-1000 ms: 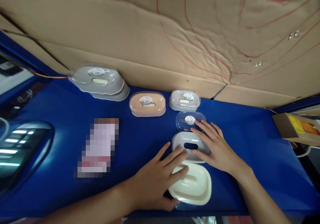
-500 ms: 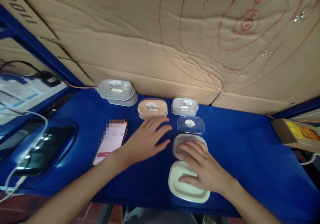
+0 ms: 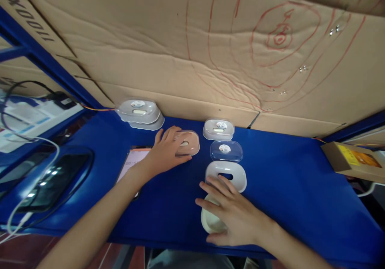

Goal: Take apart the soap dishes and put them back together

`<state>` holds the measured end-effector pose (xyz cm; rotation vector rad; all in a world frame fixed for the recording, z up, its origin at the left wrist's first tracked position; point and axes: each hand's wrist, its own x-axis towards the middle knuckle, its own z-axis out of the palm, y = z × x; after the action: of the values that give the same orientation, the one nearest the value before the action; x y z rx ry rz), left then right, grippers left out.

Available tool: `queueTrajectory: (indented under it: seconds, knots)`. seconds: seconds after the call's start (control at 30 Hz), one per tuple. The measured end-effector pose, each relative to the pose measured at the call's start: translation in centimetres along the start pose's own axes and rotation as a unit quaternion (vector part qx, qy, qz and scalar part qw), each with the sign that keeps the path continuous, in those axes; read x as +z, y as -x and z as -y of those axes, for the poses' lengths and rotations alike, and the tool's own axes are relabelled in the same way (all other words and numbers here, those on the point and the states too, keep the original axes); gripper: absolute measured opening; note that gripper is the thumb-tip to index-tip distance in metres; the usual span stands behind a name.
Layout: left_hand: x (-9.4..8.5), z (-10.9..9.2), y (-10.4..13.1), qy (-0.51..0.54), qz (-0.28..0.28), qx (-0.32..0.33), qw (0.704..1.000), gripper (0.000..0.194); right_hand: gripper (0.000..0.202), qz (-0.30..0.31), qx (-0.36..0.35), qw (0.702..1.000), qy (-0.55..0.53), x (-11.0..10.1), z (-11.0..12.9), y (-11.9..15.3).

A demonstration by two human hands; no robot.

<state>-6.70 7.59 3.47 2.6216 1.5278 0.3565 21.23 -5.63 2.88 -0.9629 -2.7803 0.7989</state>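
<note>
Peach box [image 3: 191, 142] shifted nearer, left hand [image 3: 164, 150] now around it.

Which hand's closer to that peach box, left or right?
Left. The left hand is right at the peach box, covering its left end; the right hand is farther off, lower in the view, over the cream dish.

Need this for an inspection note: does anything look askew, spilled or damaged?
The cardboard behind the table is creased, not flat, with red scrawls. At back left, the upper grey box sits offset on the lower one, not squarely. No spill shows.
</note>
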Motion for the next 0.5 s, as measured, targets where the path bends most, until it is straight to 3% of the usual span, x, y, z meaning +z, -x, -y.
queueTrajectory:
  seconds: [0.1, 0.23, 0.37, 0.5]
  knots:
    - [-0.1, -1.9, 0.8, 0.027, -0.012, 0.072, 0.997, 0.062, 0.08, -0.001, 0.001, 1.0, 0.001, 0.1, 0.1, -0.1]
    - [0.4, -5.3, 0.9, 0.085, 0.03, 0.185, 0.979, 0.06, 0.079, 0.006, 0.01, 1.0, 0.003, -0.2, 0.3, -0.1]
    - [1.5, -8.3, -0.4, 0.071, 0.065, 0.225, 0.97, 0.063, 0.077, 0.014, 0.035, 0.999, -0.006, -0.3, 0.6, 0.1]
    - [2.9, -10.0, -2.2, 0.068, 0.066, 0.245, 0.965, 0.064, 0.079, 0.025, 0.053, 0.998, -0.019, -0.6, 0.4, 0.5]
